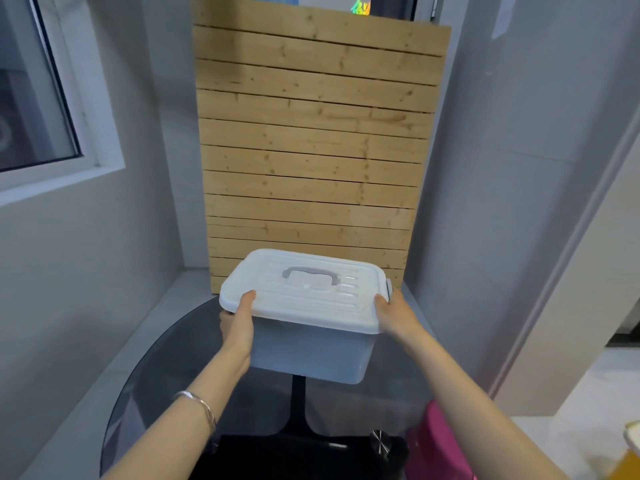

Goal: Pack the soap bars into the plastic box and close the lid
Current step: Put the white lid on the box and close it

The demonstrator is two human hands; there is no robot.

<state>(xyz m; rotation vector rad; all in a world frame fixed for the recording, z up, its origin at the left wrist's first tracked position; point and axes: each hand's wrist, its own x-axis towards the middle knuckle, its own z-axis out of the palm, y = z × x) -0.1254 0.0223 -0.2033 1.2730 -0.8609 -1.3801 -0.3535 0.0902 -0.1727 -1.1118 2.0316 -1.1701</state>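
Above the glass table (166, 386), both hands, left hand (239, 327) and right hand (394, 315), hold the lidded plastic box (311, 351).

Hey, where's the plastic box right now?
In the head view the plastic box sits centre frame, lid on, gripped by the left hand and right hand, before the wooden slat panel.

Our grey-walled corner with a slatted wooden panel (311, 140)

We see the panel leaning upright against the back wall, a white-framed window (45, 109) on our left, and a round dark glass table (166, 382) on a black base below
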